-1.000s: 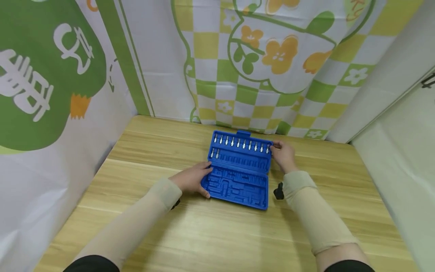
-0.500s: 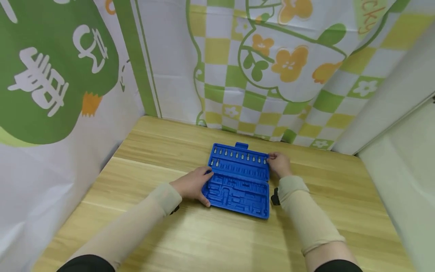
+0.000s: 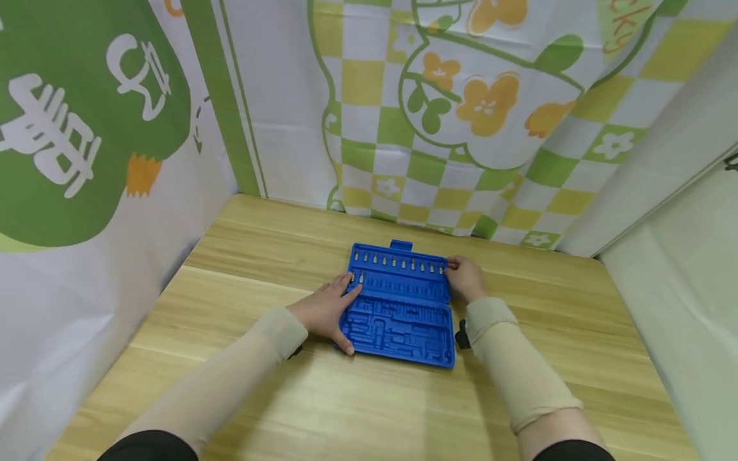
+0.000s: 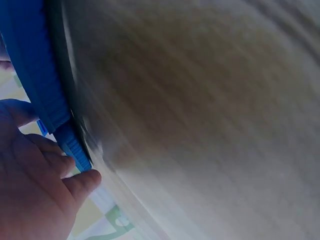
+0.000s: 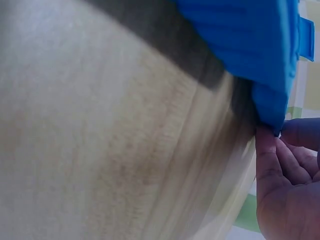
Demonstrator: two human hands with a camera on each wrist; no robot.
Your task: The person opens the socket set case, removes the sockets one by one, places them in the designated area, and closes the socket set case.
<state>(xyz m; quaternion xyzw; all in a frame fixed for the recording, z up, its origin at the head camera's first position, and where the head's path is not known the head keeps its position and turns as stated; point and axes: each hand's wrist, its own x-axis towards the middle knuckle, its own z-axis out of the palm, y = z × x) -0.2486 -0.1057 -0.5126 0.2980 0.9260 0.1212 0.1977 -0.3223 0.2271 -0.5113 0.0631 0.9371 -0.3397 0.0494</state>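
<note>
Screened-off indoor nook: wood-grain table (image 3: 380, 410), checked floral curtain (image 3: 461, 121).

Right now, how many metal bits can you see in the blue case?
12. Ten bits line the far row of the case; two more are at the left end of the next row, one partly hidden by the left hand.

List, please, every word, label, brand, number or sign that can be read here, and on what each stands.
"cky": orange letters on the back curtain, cut off at the picture's top edge.
Dashed arrow, pointing down: on the left cloth.
White letter-like shapes on the same cloth: I cannot read them.
Blue case and metal bits: no text that I can read; the bits show too small.
</note>
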